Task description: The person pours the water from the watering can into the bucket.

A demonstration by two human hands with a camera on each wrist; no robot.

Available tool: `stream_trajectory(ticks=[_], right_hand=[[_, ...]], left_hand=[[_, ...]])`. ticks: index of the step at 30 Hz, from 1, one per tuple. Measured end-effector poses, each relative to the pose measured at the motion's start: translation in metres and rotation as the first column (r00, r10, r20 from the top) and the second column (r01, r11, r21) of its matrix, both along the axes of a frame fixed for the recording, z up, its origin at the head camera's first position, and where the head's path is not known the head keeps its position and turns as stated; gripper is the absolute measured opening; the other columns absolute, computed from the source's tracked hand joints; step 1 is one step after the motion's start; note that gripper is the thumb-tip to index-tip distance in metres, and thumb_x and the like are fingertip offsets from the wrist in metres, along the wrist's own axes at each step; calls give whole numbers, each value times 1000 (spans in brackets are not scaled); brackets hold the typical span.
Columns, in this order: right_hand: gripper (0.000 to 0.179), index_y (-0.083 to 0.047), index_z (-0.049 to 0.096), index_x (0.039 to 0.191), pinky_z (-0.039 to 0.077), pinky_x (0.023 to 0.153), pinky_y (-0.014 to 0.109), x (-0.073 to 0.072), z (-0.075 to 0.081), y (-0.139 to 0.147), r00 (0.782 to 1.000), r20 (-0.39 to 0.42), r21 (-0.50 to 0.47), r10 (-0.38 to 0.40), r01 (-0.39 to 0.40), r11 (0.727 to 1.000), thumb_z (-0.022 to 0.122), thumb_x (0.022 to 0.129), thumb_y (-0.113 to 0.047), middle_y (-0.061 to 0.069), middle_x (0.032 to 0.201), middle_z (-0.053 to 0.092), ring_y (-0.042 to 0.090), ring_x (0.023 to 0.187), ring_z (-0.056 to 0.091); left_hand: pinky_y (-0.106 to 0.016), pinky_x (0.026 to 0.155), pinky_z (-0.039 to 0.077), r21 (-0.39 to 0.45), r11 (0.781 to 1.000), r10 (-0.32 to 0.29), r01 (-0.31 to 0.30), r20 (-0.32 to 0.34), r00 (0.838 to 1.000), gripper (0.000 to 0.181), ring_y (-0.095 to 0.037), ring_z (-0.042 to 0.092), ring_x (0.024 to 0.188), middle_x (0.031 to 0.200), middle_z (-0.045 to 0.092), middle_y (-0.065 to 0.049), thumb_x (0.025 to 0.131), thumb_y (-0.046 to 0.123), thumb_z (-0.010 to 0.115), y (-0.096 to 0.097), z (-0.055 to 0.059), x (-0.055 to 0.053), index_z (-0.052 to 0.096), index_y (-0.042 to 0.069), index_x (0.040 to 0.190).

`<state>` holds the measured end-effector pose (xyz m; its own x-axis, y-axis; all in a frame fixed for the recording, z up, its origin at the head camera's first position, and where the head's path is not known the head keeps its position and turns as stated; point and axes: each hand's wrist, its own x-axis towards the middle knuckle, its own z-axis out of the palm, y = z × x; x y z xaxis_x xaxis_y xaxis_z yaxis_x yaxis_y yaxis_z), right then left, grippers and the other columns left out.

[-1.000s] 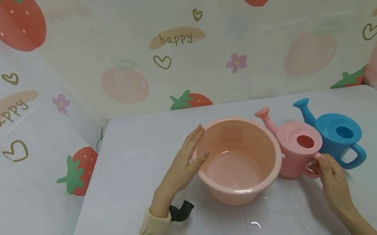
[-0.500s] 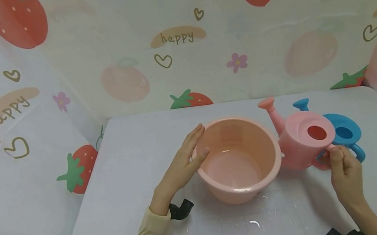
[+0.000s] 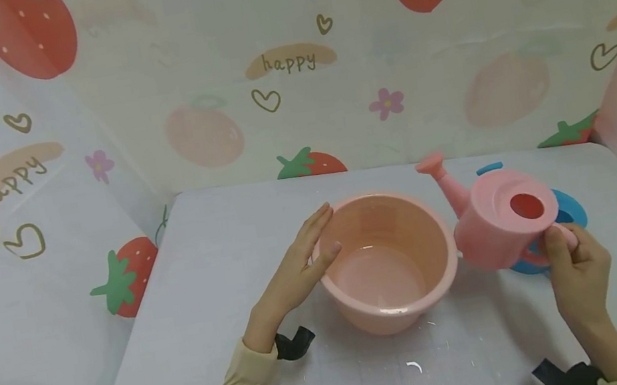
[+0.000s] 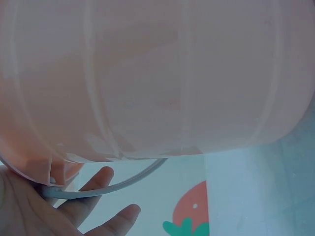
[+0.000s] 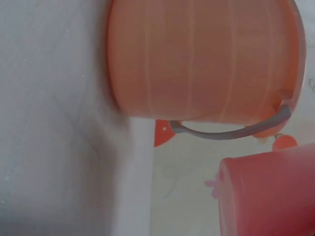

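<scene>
Toward the white table's (image 3: 221, 253) right edge, the blue plastic watering can (image 3: 571, 208) is mostly hidden behind the pink plastic watering can (image 3: 492, 227), whose handle (image 3: 568, 237) the right hand (image 3: 581, 270) partly covers. Both wrist views crop the round peach plastic bucket (image 3: 387, 267); the right also crops the pink can. The head view cuts off the table's near edge.

The bucket (image 3: 392, 322) stands on the table (image 3: 230, 232) just right of the left hand (image 3: 301, 262). Left of the right hand (image 3: 583, 273) is the can (image 3: 484, 228); beyond that hand, behind the can, is the other can (image 3: 573, 208).
</scene>
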<state>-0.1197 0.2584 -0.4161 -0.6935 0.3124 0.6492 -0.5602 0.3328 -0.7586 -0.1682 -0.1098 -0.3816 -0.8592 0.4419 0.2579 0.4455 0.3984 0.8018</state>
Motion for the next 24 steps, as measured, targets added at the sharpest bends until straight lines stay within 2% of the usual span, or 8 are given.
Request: stream_trajectory(ticks=[4,7,10,12,14,21,23,24], right_hand=[[15,15,58,87,47,64,9,-2,7,1,997,-33,-91,69,-72,993,49,92,5,2,73,58,11,66,52],[15,14,60,89,50,72,13,-2,12,1,990,-74,-176,121,-132,975,49,91,4,5,77,64,11,70,60],[16,15,59,84,52,70,16,-3,18,0,977,-126,-234,170,-196,952,51,91,3,7,75,64,12,69,62],[19,18,56,81,53,67,19,-4,22,0,957,-180,-285,226,-271,919,51,91,3,11,73,64,15,68,64],[20,19,55,79,53,64,20,-5,26,0,949,-206,-303,238,-293,907,53,91,2,12,72,64,15,66,65],[23,22,56,81,53,58,24,-3,33,2,928,-259,-383,268,-354,853,56,89,0,17,73,65,20,64,66],[24,23,56,83,53,57,24,-3,34,3,922,-271,-390,277,-368,844,57,89,0,18,73,65,21,64,66],[24,23,56,83,53,56,24,-3,34,4,924,-266,-378,275,-363,852,57,89,0,17,74,65,20,65,67]], left_hand=[[-49,111,20,12,1000,-6,6,27,1000,60,-20,17,141,153,22,-6,96,35,46,2,17,9,28,6,145],[-48,111,20,8,1000,-5,5,30,1000,60,-20,18,141,153,22,-6,96,34,46,2,18,10,28,6,145],[-47,111,21,-5,1000,1,-1,14,1000,60,-15,17,141,153,21,0,96,38,45,1,6,4,27,11,147],[-47,111,22,-15,1000,6,-6,-5,1000,61,-11,17,140,153,20,6,95,44,44,-1,-4,-2,26,17,147],[-46,111,22,-28,1000,8,-9,-23,1000,62,-9,17,140,153,19,10,94,49,43,-2,-14,-8,25,21,147],[-47,111,22,-27,1000,-4,4,-18,1000,65,-9,17,140,153,19,9,94,53,40,-1,-13,-7,26,19,147],[-47,111,23,-36,999,0,0,-24,1000,66,-7,16,140,153,18,13,93,55,40,-2,-17,-9,25,21,147],[-47,111,23,-34,999,-2,1,-22,1000,66,-7,16,140,153,18,14,93,55,40,-2,-18,-9,25,21,148]])
